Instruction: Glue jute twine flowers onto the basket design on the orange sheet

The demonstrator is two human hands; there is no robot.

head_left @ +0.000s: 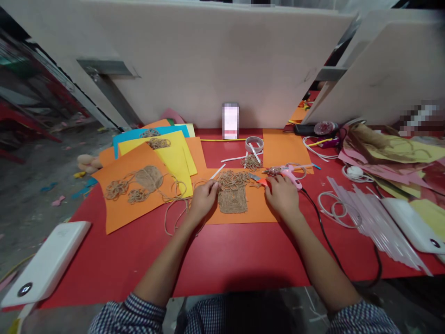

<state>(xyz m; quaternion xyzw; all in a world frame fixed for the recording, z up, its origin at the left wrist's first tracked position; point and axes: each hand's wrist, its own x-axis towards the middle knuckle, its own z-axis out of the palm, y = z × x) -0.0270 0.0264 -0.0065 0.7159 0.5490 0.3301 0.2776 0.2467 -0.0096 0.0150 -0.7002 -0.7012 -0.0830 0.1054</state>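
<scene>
A square piece of coiled jute twine (pixel 232 200) with twine flower loops (pixel 233 179) along its top lies on an orange sheet (pixel 259 208). At its left edge, my left hand (pixel 205 199) pinches a thin white strip (pixel 218 171) that points up and away. My right hand (pixel 283 197) is closed on a craft knife (pixel 263 181) with an orange-red handle, its grey blade toward the twine flowers. Just beyond that hand rests a pink glue gun (pixel 291 177), its nozzle pointing left. A roll of tape (pixel 254 144) stands behind the twine piece.
Orange, yellow and blue sheets (pixel 181 148) lie left, with twine flowers (pixel 117 190) and a twine disc (pixel 149 178). Glue sticks (pixel 378 222), a black cord (pixel 323 232) and a white power bank (pixel 410 222) lie right. A phone (pixel 230 121) leans on the white panel (pixel 215 60).
</scene>
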